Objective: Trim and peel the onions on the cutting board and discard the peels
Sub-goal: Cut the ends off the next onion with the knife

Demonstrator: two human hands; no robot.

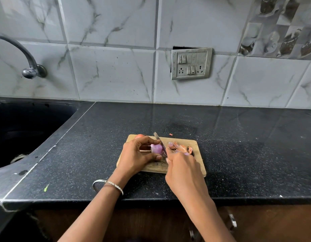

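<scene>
- The onion (156, 148) lies on its side over the middle of the board (196, 163). It is purple and mostly bare of skin, and one end faces the knife (159, 139).
- The left hand (139, 154) holds it there. Its fingers (147, 139) curl over the top and the thumb presses in from the near side, a narrow grip closed round the onion. This probably keeps the round bulb from rolling under the blade.
- The right hand (182, 165) is wrapped round the knife handle, which the hand hides. Its fingers (168, 160) are closed tight, close up to the blade.
- The blade runs up and away from that hand and lies against the right end of the onion. It looks like an end is being trimmed or a layer of skin caught. I cannot tell how deep the edge sits.
- The two hands almost meet at the onion, which suits fine, controlled work.
- The peels (180, 147) lie heaped on the right part of the board, just beyond the right hand. There they are clear of the cut and easy to gather for discarding, which is not yet done.
- A second onion (139, 136), with its orange skin on, shows at the far left corner of the board behind the left hand, likely waiting its turn.
- One scrap (170, 134) lies off the board on the dark worktop (247, 154).
- The sink (29, 130) is well to the left.
</scene>
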